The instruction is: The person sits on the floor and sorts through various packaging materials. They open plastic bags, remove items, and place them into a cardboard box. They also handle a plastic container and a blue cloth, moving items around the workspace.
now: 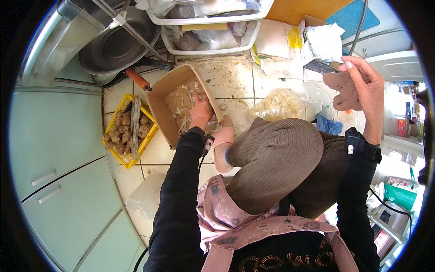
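Observation:
My left hand (202,112) reaches down into an open cardboard box (158,112) on the tiled floor. Pale thin strips or peelings (181,102) litter the box's bottom around my fingers. Whether those fingers grip anything is hidden. Raised at the right, my right hand (365,83) pinches a lobed brownish-mauve thing (343,90), soft-looking and possibly a glove. Left of the box stands a yellow plastic crate (149,131) holding several knobbly brown tubers (125,132). A grey ridged strip (136,127) lies across the crate.
White plastic bins (210,52) with bagged goods stand ahead, beside a dark frying pan (119,44). A clear bag of pale pieces (278,103) lies near my knee. Pale green cabinets (61,136) line the left. A small open box (321,44) holds white material.

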Demonstrator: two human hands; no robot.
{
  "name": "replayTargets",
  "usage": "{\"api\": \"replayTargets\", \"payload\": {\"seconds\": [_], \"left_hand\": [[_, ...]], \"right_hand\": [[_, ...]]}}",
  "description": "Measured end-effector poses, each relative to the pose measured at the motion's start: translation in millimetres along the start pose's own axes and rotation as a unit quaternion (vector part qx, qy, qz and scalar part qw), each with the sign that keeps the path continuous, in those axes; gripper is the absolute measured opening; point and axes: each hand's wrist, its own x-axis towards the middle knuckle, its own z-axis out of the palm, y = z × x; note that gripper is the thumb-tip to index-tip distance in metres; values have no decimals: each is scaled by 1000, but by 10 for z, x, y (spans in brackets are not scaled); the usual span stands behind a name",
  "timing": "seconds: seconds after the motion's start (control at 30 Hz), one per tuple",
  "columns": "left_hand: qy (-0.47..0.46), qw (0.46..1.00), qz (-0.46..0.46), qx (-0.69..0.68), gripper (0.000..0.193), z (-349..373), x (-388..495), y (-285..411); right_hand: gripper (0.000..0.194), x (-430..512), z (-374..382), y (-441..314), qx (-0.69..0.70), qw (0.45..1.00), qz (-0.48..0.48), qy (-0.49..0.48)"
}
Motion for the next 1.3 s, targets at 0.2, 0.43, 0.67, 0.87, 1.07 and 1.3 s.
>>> {"api": "replayTargets", "payload": {"seconds": [0.2, 0.43, 0.67, 0.87, 1.07, 1.3], "left_hand": [[77, 996, 34, -33, 32, -556, -166, -247], [138, 746, -122, -640, 24, -1399, -562, -954], [-23, 999, -24, -36, 63, -762, -527, -1066], [-226, 969, -34, -97, 67, -61, -251, -964], [-229, 972, -57, -14, 65, 459, -195, -1219], [-265, 961, 25, -70, 46, 214, -259, -1163]], "right_hand": [[19, -1, -26, 73, -43, 999, -9, -13], [19, -24, -60, 165, -25, 998, -44, -37], [20, -6, -5, 119, -21, 997, -25, -71], [20, 14, 57, 69, -39, 995, -2, -87], [19, 8, 93, 70, -39, 995, 6, -94], [19, -10, 92, 58, -53, 994, -10, -91]]}}
